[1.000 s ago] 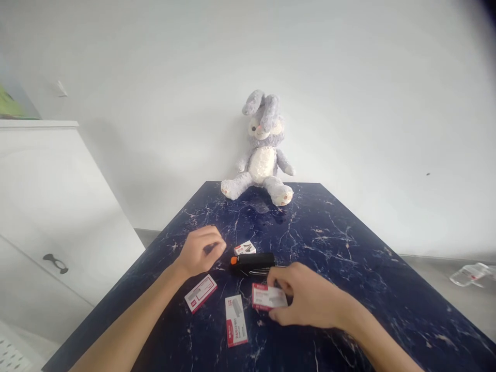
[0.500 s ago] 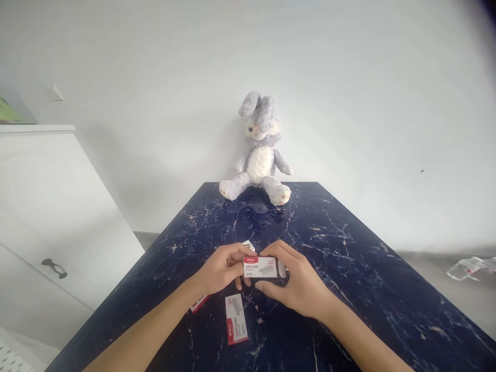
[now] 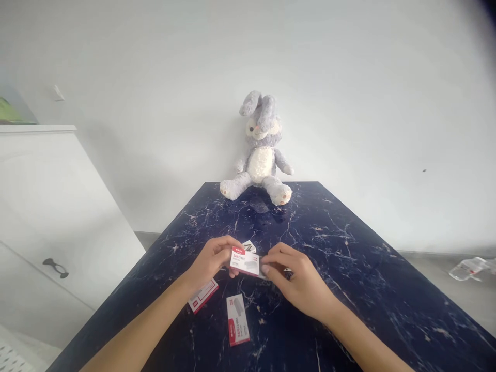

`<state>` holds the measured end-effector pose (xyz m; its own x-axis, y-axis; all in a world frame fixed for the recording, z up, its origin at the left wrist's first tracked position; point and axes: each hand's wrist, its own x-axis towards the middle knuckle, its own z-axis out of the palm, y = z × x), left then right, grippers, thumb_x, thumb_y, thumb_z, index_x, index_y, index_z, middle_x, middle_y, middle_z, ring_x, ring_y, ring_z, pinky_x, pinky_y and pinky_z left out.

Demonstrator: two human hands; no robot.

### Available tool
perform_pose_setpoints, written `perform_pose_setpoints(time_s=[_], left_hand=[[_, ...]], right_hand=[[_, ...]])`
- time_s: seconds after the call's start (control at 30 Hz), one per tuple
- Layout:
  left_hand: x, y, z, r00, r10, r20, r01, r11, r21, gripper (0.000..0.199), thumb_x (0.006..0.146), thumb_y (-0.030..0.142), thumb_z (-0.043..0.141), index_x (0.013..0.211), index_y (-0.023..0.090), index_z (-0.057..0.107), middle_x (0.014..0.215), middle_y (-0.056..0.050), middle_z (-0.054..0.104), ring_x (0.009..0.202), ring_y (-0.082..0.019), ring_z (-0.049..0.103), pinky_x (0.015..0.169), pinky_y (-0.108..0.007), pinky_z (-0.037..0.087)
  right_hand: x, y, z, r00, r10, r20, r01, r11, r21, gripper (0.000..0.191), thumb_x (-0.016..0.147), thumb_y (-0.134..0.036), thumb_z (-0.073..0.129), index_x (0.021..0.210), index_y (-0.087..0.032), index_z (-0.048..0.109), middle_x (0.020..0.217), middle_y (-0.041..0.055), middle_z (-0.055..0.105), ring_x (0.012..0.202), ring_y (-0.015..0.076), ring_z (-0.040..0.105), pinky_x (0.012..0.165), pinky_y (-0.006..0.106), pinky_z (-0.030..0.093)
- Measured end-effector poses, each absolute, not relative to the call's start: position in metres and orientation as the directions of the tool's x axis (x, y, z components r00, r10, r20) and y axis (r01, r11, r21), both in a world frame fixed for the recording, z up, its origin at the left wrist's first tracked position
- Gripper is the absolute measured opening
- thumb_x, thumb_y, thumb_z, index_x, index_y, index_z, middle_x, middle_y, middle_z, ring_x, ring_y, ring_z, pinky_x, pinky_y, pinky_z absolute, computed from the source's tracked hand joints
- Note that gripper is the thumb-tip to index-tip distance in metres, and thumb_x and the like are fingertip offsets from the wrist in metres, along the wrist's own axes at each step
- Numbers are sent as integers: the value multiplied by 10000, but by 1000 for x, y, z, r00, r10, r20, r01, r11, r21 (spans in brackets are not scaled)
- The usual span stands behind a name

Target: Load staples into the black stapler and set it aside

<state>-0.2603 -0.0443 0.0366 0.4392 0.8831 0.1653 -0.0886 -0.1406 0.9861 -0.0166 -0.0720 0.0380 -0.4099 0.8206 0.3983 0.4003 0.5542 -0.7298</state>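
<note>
A small red and white staples box is held above the dark blue marbled table, slightly tilted. My left hand grips its left end between thumb and fingers. The fingertips of my right hand pinch at its right end, where the end flap seems to be. A second such box lies upright in view below the hands. Another box lies slantwise beside my left wrist. Behind the held box, a white item with a dark print is partly hidden.
A grey plush rabbit sits at the table's far edge against the wall. On the left stands a white cabinet with a dark handle. Clear plastic bottles lie on the floor at the right.
The held box has moved left and tilted, its right end lower. My left hand has shifted left and up with it. My right hand's fingers have drawn together at the box's end.
</note>
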Motion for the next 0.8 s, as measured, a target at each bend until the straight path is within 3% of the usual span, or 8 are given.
perform_pose_setpoints(time_s=[0.17,0.4,0.57,0.7,0.8], left_hand=[[-258,-52,41,525,842,125,-76,-100,992,189,933,304,592,967,158,706,766,-36,697,598,-126,639,569,-237,540],[-259,-51,43,495,864,93,-26,-92,995,288,940,397,592,961,139,719,715,-30,661,610,-129,617,578,-244,529],[-257,-50,43,504,858,103,-31,-101,994,290,943,394,593,983,132,711,775,-55,688,639,-136,635,611,-254,532],[-258,-46,42,387,915,114,-110,-77,991,296,948,402,583,938,133,706,739,-50,660,636,-131,611,579,-238,523],[-256,-45,43,365,925,102,-150,-50,987,291,948,405,581,884,139,684,699,-31,610,630,-126,591,560,-231,531]], right_hand=[[-21,-77,38,-539,735,411,453,665,-594,168,910,-188,599,897,-269,745,893,14,531,768,133,543,656,270,430],[-25,-84,41,-600,719,349,389,644,-658,128,879,-170,634,851,-264,717,1059,10,553,830,120,563,726,252,466],[-24,-81,38,-537,716,446,413,684,-601,126,840,-119,581,792,-210,655,1076,36,609,912,155,602,801,273,480],[-7,-72,48,-385,838,387,476,539,-695,122,873,-187,547,792,-215,633,1115,35,672,925,169,635,760,259,488],[2,-66,52,-288,922,260,523,379,-764,151,898,-234,514,796,-225,625,861,1,714,672,134,609,563,228,430]])
